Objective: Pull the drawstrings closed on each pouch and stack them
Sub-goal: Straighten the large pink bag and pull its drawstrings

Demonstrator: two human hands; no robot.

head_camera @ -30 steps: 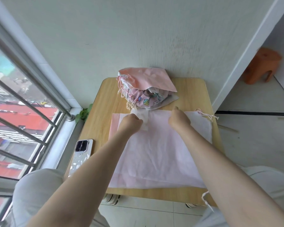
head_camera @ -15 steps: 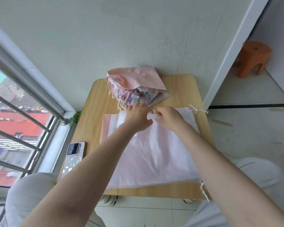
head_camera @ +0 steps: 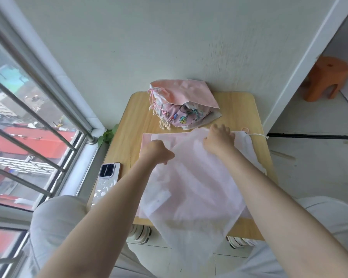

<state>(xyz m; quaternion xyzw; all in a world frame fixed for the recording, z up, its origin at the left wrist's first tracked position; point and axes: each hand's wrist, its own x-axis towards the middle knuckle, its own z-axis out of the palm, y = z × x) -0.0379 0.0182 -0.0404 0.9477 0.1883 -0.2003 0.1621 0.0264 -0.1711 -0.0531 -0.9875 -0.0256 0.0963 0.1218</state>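
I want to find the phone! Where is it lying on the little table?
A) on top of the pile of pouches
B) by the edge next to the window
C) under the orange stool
B: the phone lies flat on the table at its window-side edge, beside the left hand's forearm, apart from the pile of pouches at the far end by the wall.

The person is wearing light grey trousers (head_camera: 54,223) and showing bare, sleeveless forearms and two bare hands.

Both hands (head_camera: 158,152) (head_camera: 219,139) grip tilted pale pink pouch (head_camera: 191,197) over table (head_camera: 125,141).
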